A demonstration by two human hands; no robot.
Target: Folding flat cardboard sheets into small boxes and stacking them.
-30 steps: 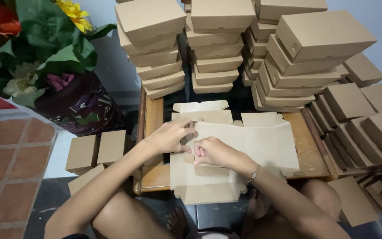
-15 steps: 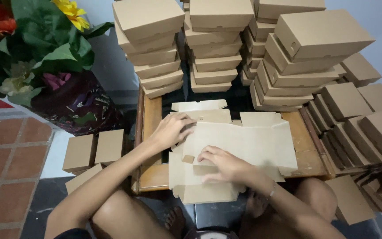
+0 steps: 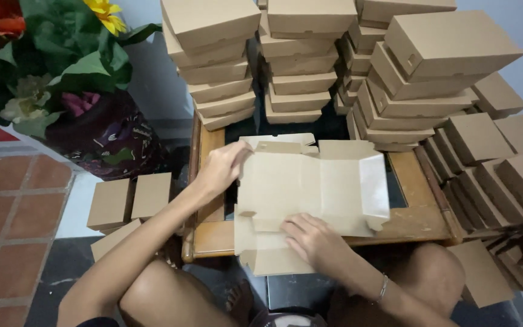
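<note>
Cardboard blank (image 3: 310, 188) now opened wider, our left hand (image 3: 219, 169) pinching its edge, right hand (image 3: 313, 239) pressing flat, moved nearer us, brown boxes (image 3: 298, 66) stacked behind.

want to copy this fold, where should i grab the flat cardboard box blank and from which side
Probably by its outer edges, not the middle. The flat box blank lies open on the wooden table: the left hand takes the upper left flap from the left, and the right hand presses the near panel from the front.

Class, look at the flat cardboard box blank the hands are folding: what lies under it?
Under the box blank shows the small wooden table, its frame visible around it. The tabletop's middle is covered, so anything there stays hidden.
</note>
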